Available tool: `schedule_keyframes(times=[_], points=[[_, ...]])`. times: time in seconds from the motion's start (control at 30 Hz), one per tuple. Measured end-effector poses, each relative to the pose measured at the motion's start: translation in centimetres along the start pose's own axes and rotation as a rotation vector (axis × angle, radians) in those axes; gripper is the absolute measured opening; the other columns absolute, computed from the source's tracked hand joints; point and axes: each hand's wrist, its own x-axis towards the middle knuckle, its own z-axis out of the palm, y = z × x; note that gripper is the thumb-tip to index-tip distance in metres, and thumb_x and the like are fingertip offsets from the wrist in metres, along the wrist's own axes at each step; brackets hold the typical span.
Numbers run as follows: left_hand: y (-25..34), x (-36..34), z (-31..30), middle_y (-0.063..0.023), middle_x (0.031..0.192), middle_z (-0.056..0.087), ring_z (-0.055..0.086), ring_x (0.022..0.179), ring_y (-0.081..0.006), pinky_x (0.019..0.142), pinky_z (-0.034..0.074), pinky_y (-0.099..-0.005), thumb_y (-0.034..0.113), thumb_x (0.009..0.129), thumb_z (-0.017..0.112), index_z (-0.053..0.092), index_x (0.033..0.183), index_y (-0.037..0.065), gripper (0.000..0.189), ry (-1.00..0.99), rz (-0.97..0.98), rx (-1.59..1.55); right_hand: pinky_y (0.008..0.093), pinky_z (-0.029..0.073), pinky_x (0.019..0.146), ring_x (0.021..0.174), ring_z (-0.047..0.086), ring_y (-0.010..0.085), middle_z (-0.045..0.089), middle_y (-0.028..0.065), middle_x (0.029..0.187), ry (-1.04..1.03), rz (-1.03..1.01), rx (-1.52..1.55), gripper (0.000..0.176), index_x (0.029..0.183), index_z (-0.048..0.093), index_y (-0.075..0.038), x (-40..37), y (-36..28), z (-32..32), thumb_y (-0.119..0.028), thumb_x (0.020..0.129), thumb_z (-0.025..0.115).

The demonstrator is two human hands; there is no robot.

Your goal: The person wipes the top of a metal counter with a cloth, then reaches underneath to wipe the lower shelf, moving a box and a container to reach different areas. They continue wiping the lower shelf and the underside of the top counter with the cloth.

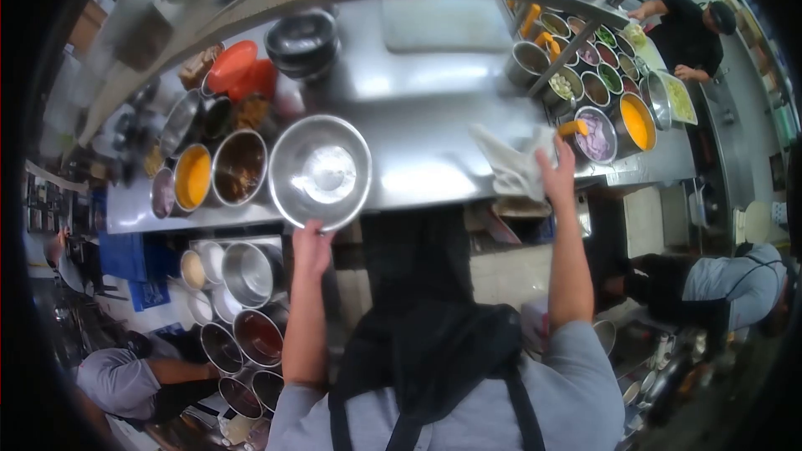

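The left hand [311,244] has its grip pressed together on the near rim of a large round shiny steel bowl [321,170], which stands at the front edge of the grey steel table [418,117], just beside a round steel pot of brown food [240,167]. The right hand [555,174] lies on a crumpled white cloth [508,164] further right on the same table. One cannot tell if its grip pinches the cloth.

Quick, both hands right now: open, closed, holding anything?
Left hand: closed on the rim of the steel bowl.
Right hand: on the white cloth; grip cannot be told.
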Motion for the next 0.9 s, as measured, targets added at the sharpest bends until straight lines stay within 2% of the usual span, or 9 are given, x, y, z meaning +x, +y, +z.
schedule_keyframes(times=[0.13,0.17,0.27,0.4,0.5,0.63,0.73,0.8,0.9], points=[[-0.1,1.3,2.5,-0.0086,0.126,0.064,0.067,0.111,-0.0246,0.092,0.060,-0.0436,0.005,0.095,0.060,0.052,0.135,0.005,0.041,0.056,0.075,-0.053,0.0549,0.025,0.123,0.150,0.029,0.0502,0.030,0.0298,0.163,0.011,0.019,-0.186,0.089,0.154,0.047,-0.004,-0.5,-0.2,8.8,-0.061,0.090,0.070],[0.0,1.2,3.5,-0.0094,0.126,0.064,0.066,0.111,-0.0252,0.092,0.060,-0.0445,0.011,0.099,0.062,0.051,0.137,0.006,0.040,0.083,0.088,-0.078,0.0647,0.021,0.121,0.152,0.023,0.0515,0.027,0.0282,0.165,0.002,0.083,-0.364,0.091,0.154,0.047,-0.006,-0.8,-2.6,10.4,-0.065,0.089,0.067],[1.4,0.5,5.7,-0.0166,0.131,0.062,0.067,0.113,-0.0331,0.090,0.061,-0.0456,0.043,0.108,0.055,0.047,0.139,0.006,0.049,0.129,0.008,-0.011,0.0707,0.017,0.119,0.153,0.019,0.0513,0.025,0.0264,0.166,-0.003,0.018,-0.499,0.086,0.151,0.051,-0.006,2.0,-5.8,14.7,-0.064,0.089,0.065],[1.4,-0.8,4.3,-0.0243,0.141,0.057,0.064,0.125,-0.0415,0.089,0.061,-0.0449,0.058,0.109,0.038,0.049,0.133,0.002,0.062,-0.063,-0.185,0.049,0.0637,0.021,0.122,0.152,0.027,0.0477,0.039,0.0225,0.161,0.029,-0.279,-0.446,0.070,0.140,0.062,-0.007,7.9,-10.2,22.7,-0.058,0.092,0.063],[0.5,-2.1,3.6,-0.0237,0.142,0.056,0.065,0.122,-0.0380,0.087,0.060,-0.0422,0.044,0.109,0.051,0.050,0.129,0.006,0.043,0.012,-0.261,0.195,0.0627,0.029,0.117,0.144,0.037,0.0480,0.045,0.0220,0.154,0.065,-0.540,-0.285,0.061,0.129,0.066,-0.009,11.1,-14.8,29.6,-0.052,0.086,0.072],[-1.5,-2.9,2.0,-0.0208,0.134,0.063,0.069,0.117,-0.0355,0.083,0.060,-0.0397,0.032,0.105,0.062,0.050,0.124,0.010,0.032,0.077,-0.353,0.184,0.0618,0.026,0.121,0.148,0.034,0.0446,0.041,0.0156,0.161,-0.363,-0.708,-0.234,0.065,0.141,0.062,-0.018,10.1,-20.3,31.7,-0.056,0.088,0.068],[-2.5,-2.2,0.9,-0.0196,0.131,0.065,0.071,0.112,-0.0350,0.079,0.061,-0.0386,0.028,0.104,0.063,0.049,0.124,0.012,0.029,0.140,-0.434,0.274,0.0617,0.028,0.120,0.146,0.037,0.0447,0.041,0.0158,0.160,-0.306,-0.867,-0.173,0.061,0.138,0.064,-0.019,5.9,-18.2,30.4,-0.053,0.088,0.069],[-2.9,-1.5,0.3,-0.0162,0.122,0.068,0.074,0.103,-0.0306,0.076,0.061,-0.0369,0.026,0.104,0.065,0.053,0.120,0.011,0.025,0.172,-0.442,0.323,0.0608,0.030,0.119,0.144,0.039,0.0450,0.042,0.0158,0.159,-0.488,-1.019,-0.026,0.056,0.135,0.065,-0.018,4.7,-16.8,25.5,-0.050,0.089,0.068],[-3.3,0.1,-1.5,-0.0067,0.093,0.068,0.071,0.085,-0.0192,0.069,0.060,-0.0316,0.022,0.102,0.066,0.062,0.101,0.008,0.015,0.105,-0.339,0.667,0.0600,0.032,0.118,0.142,0.040,0.0449,0.043,0.0159,0.159,-0.382,-0.856,-0.148,0.054,0.133,0.066,-0.017,4.4,-10.4,21.7,-0.048,0.089,0.068]])
